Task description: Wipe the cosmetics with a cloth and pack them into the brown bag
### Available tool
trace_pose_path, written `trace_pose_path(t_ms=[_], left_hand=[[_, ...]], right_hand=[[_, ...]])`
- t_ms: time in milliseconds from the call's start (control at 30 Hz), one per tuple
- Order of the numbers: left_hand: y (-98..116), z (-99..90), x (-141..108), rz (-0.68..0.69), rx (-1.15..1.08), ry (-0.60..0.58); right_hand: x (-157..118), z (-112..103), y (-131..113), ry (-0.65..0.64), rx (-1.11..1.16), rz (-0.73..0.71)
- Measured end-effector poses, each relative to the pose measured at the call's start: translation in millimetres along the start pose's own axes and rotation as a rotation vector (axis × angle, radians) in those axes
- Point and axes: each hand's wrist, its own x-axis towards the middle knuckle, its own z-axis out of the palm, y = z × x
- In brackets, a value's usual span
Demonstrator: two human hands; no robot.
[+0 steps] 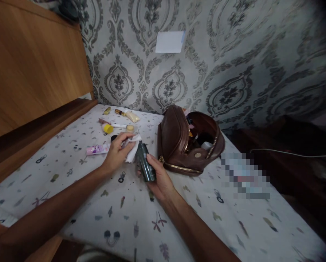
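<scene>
Between the thumb and fingers of my left hand (118,151) is a crumpled white cloth (132,150), held against the top of a dark green bottle (145,163). My right hand (160,178) is wrapped round the bottle, which tilts slightly to the left at its top. Just right of the bottle sits an unzipped brown bag (176,142) with several items inside. A pink and purple tube (97,149) lies left of my left hand, and a small black object (113,138) shows just behind it.
Behind my hands on the patterned cloth (97,218) lie a yellow-capped item (108,128), a brush (121,126), a cream pouch (132,116) and other small cosmetics. A wooden cabinet (37,58) stands left. A blurred-out item (246,178) lies right of the bag.
</scene>
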Motion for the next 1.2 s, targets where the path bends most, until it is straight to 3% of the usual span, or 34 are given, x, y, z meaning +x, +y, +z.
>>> trace_pose_path(t_ms=[133, 367, 500, 700, 800, 933, 1200], left_hand=[[-1, -1.5, 1, 0.033, 0.042, 0.002], [24, 8.2, -16, 0.246, 0.174, -0.245], [34, 13.7, -29, 0.407, 0.256, -0.366], [37, 9.3, -39, 0.649, 0.337, -0.514], [33, 6.4, -38, 0.591, 0.284, -0.482], [25, 0.6, -27, 0.421, 0.251, -0.35], [8, -17.0, -8, 0.133, 0.288, -0.052]], right_hand=[[1, -1, 2, -0.014, -0.044, -0.002], [14, -7, 1, 0.019, 0.111, 0.009], [16, -12, -3, -0.049, 0.166, 0.09], [17, -17, -3, -0.098, 0.123, 0.048], [18, -16, -1, -0.078, 0.15, 0.051], [16, -9, 1, -0.043, 0.143, -0.036], [3, 0, 1, -0.135, -0.127, -0.04]])
